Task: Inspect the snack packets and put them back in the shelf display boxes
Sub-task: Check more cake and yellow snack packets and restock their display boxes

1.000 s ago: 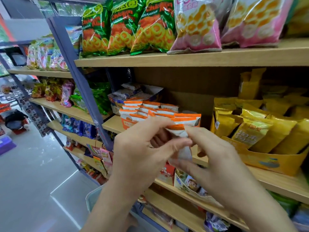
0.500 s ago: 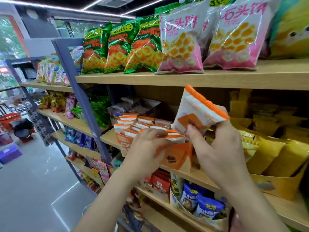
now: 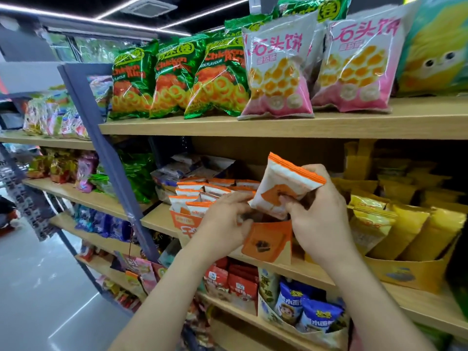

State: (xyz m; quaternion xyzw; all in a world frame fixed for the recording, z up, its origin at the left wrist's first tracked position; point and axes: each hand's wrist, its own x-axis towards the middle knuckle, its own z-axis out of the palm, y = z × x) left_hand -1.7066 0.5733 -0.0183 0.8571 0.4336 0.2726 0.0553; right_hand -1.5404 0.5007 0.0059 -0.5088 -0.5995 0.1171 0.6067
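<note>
My right hand (image 3: 320, 214) holds a white snack packet with an orange top strip (image 3: 283, 184), tilted, just above the front right corner of the orange display box (image 3: 266, 243) on the middle shelf. My left hand (image 3: 224, 222) reaches into the box front with curled fingers among the packets; what they grip is hidden. Several matching orange-and-white packets (image 3: 200, 192) stand in rows inside the box.
The wooden middle shelf (image 3: 157, 219) also carries a yellow box of yellow packets (image 3: 405, 229) at right. Green and pink bags (image 3: 276, 77) sit on the shelf above. Red and blue packets (image 3: 314, 312) fill the shelf below. A blue upright post (image 3: 106, 158) stands at left.
The right hand lifted one packet out of both hands and now holds it slightly lower over the box. The left hand dropped into the box front. The camera view rose.
</note>
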